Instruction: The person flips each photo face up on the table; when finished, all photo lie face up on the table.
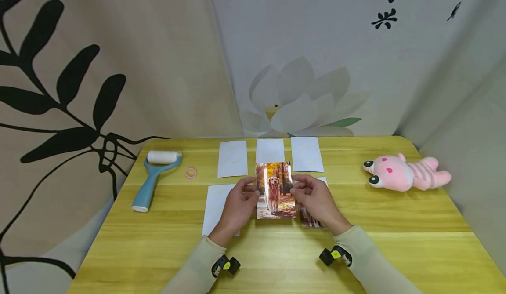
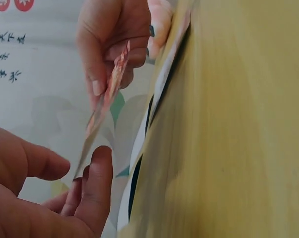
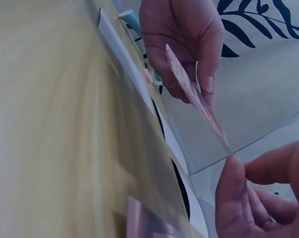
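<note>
A glossy photo print of a golden dog among autumn trees [image 1: 275,197] is held up over the table, picture side toward the head camera. My left hand [image 1: 240,204] pinches its left edge between thumb and fingers. At its right edge, my right hand [image 1: 316,199] holds it the same way. Both wrist views show the print [image 2: 110,94] nearly edge-on, raised off the wooden tabletop [image 2: 238,119]. Partly hidden beneath my right hand lies another photo [image 1: 310,220]. A white card [image 1: 215,204] lies under and left of my left hand.
Along the back lie three white cards, at left [image 1: 232,158], middle [image 1: 270,150] and right [image 1: 307,154]. A blue-handled lint roller [image 1: 147,188] and a pink ring [image 1: 191,173] are on the left. A pink striped plush toy [image 1: 403,173] lies at right. Curtains hang behind.
</note>
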Demonstrator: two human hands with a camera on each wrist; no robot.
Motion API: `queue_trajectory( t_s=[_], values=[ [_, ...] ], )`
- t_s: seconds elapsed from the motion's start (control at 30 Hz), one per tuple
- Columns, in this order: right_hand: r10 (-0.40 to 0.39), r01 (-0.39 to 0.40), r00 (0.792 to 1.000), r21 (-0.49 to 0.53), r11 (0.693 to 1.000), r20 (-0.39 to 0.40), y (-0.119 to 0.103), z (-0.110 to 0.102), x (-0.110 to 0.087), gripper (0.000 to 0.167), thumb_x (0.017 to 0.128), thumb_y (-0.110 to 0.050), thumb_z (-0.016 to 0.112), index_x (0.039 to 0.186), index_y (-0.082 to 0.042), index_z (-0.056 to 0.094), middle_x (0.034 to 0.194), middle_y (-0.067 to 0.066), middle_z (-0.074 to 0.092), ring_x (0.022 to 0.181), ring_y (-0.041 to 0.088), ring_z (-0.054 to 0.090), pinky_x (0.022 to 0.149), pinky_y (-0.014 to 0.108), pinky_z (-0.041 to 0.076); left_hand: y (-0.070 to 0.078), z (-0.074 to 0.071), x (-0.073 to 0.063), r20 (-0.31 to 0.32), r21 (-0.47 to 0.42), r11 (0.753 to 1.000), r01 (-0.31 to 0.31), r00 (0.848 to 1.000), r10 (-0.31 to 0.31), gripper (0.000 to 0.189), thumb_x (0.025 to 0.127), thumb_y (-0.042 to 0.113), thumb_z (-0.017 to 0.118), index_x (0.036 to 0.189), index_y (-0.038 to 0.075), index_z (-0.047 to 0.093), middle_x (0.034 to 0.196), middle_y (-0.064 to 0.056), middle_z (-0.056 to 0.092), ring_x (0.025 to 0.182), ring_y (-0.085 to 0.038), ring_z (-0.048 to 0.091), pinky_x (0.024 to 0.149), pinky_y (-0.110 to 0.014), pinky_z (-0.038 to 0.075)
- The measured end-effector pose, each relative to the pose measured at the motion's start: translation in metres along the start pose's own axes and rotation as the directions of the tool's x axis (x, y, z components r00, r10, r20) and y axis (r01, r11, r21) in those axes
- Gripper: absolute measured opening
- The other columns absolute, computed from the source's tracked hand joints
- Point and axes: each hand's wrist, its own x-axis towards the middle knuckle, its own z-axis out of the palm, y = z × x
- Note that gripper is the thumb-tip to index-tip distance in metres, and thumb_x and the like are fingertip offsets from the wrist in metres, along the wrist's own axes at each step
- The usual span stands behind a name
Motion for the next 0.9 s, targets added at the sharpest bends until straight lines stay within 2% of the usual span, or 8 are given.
queue_trajectory(
  t_s=[0.13,0.3,0.43,0.57,0.67,0.77,0.83,0.9],
  values=[
    [0.021,-0.021,1.0,-0.045,0.999,0.007,0.002,0.004,-0.001,0.045,0.101,-0.001,0.066,0.145,0.0,0.06,0.119,0.02,0.066,0.075,0.019,0.069,0.057,0.032,0.06,-0.002,-0.004,-0.001,0.033,0.024,1.0,0.015,0.999,-0.016,0.047,0.106,0.011,0.061,0.153,0.008,0.055,0.124,-0.016,0.062,0.089,-0.017,0.068,0.074,-0.041,0.065],
    [0.053,-0.05,0.998,-0.092,0.995,0.026,0.008,0.007,-0.006,0.047,0.103,-0.004,0.064,0.149,-0.005,0.057,0.129,0.019,0.065,0.068,0.025,0.07,0.039,0.035,0.047,-0.005,-0.007,-0.002,0.069,0.088,0.996,0.021,0.997,-0.027,0.048,0.106,0.012,0.061,0.153,0.004,0.054,0.121,-0.016,0.064,0.083,-0.016,0.068,0.071,-0.038,0.064],
    [0.059,-0.053,0.997,-0.122,0.991,0.04,0.009,0.011,-0.007,0.046,0.101,-0.007,0.067,0.147,-0.005,0.059,0.128,0.017,0.068,0.068,0.023,0.071,0.036,0.035,0.043,-0.007,-0.01,-0.001,0.076,0.141,0.99,0.021,0.997,-0.032,0.048,0.107,0.016,0.061,0.153,0.003,0.054,0.121,-0.015,0.065,0.082,-0.015,0.068,0.069,-0.035,0.063],
    [0.059,-0.054,0.998,-0.167,0.985,0.028,0.009,0.014,-0.008,0.047,0.099,-0.009,0.072,0.145,-0.003,0.062,0.123,0.015,0.071,0.072,0.02,0.073,0.04,0.031,0.046,-0.009,-0.011,-0.001,0.083,0.193,0.981,0.028,0.996,-0.045,0.049,0.107,0.019,0.061,0.152,0.001,0.054,0.118,-0.014,0.069,0.078,-0.014,0.067,0.067,-0.033,0.061],
    [0.054,-0.049,0.998,-0.207,0.977,0.018,0.009,0.015,-0.009,0.048,0.098,-0.012,0.074,0.143,-0.002,0.063,0.123,0.013,0.072,0.084,0.019,0.074,0.054,0.029,0.056,-0.009,-0.011,-0.002,0.088,0.258,0.966,0.019,0.995,-0.043,0.049,0.107,0.021,0.062,0.15,-0.002,0.057,0.117,-0.012,0.072,0.082,-0.014,0.068,0.07,-0.033,0.059],
    [0.045,-0.041,0.999,-0.242,0.969,0.011,0.009,0.015,-0.011,0.05,0.097,-0.014,0.075,0.143,-0.002,0.063,0.129,0.012,0.072,0.098,0.018,0.073,0.073,0.027,0.061,-0.007,-0.011,-0.003,0.091,0.334,0.942,-0.003,0.995,-0.029,0.048,0.106,0.024,0.064,0.145,-0.003,0.061,0.117,-0.011,0.074,0.092,-0.016,0.07,0.079,-0.036,0.059],
    [0.057,-0.05,0.998,-0.236,0.97,0.021,0.009,0.015,-0.012,0.053,0.097,-0.015,0.075,0.146,-0.001,0.06,0.132,0.013,0.071,0.098,0.02,0.074,0.071,0.03,0.062,-0.007,-0.012,-0.004,0.09,0.368,0.93,-0.009,0.996,-0.026,0.048,0.106,0.026,0.064,0.144,-0.002,0.062,0.119,-0.011,0.075,0.1,-0.018,0.071,0.086,-0.04,0.06],
    [0.082,-0.073,0.996,-0.224,0.972,0.031,0.009,0.015,-0.014,0.055,0.098,-0.017,0.074,0.148,-0.002,0.058,0.136,0.013,0.069,0.095,0.021,0.074,0.067,0.032,0.062,-0.006,-0.012,-0.006,0.095,0.38,0.925,-0.009,0.995,-0.029,0.048,0.106,0.028,0.064,0.144,-0.001,0.062,0.122,-0.012,0.075,0.101,-0.02,0.073,0.09,-0.043,0.06]
  ],
)
